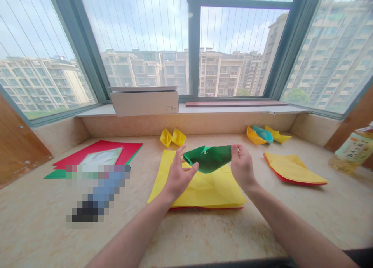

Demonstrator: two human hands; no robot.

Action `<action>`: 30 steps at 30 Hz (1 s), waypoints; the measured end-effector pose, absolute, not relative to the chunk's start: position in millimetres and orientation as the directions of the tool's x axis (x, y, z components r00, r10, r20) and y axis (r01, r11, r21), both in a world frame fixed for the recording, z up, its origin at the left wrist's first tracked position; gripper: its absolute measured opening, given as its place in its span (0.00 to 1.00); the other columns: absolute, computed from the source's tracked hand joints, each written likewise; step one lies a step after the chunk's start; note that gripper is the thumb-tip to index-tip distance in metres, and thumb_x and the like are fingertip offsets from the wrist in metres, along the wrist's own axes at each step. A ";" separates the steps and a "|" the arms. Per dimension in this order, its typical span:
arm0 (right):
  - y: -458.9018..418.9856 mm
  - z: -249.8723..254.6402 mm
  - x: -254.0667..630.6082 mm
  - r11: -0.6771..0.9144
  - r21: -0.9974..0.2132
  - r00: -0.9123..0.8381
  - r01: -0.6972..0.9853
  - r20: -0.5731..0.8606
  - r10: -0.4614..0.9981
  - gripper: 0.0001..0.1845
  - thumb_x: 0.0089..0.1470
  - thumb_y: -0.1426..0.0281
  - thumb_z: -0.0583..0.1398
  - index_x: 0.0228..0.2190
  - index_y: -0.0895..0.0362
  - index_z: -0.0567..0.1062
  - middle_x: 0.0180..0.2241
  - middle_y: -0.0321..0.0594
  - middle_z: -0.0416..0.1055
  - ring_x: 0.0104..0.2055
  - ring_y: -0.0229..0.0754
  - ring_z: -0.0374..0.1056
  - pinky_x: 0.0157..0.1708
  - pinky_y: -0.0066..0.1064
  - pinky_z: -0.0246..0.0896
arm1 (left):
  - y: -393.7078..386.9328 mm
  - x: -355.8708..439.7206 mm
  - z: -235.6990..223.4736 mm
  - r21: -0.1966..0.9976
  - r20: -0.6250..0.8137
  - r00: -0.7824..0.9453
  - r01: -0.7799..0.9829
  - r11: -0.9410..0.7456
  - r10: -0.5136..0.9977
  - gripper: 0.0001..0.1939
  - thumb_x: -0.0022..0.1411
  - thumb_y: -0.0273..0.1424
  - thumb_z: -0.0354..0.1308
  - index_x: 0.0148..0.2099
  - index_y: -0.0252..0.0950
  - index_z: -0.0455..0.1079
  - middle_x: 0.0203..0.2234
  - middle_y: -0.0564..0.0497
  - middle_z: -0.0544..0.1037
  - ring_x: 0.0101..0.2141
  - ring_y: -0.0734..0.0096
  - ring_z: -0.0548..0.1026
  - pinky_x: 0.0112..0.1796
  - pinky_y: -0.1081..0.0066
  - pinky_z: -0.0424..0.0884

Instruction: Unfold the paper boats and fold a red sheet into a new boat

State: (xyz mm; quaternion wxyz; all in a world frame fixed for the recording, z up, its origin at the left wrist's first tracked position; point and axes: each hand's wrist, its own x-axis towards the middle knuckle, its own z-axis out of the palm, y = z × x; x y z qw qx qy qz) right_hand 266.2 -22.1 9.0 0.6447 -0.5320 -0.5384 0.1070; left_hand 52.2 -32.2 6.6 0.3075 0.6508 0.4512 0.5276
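A folded green paper boat (217, 158) is held up above a stack of creased yellow paper (201, 190). My right hand (242, 165) pinches its right end between thumb and fingers. At the boat's left end, my left hand (180, 175) has its thumb and fingers spread apart around the folded tip. Whether those fingers touch the paper is hard to make out. Layered folds show at the boat's left side. A red edge peeks out beneath the yellow stack.
Two small yellow folded pieces (173, 137) stand behind the stack. Orange, teal and yellow paper boats (262, 135) sit back right, above more yellow paper (294, 169). Red sheets (96, 151) and a blurred-out object (101, 194) lie left. A bottle (354, 149) stands far right.
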 end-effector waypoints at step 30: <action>-46.2 9.8 243.6 0.532 0.095 -0.418 0.841 0.739 0.529 0.16 0.58 0.76 0.56 0.48 0.58 0.73 0.55 0.53 0.68 0.56 0.54 0.64 0.60 0.51 0.49 | -36.8 60.9 -8.4 0.628 0.684 0.179 0.349 -0.695 0.707 0.35 0.61 0.28 0.59 0.67 0.42 0.53 0.58 0.41 0.67 0.59 0.59 0.67 0.57 0.56 0.67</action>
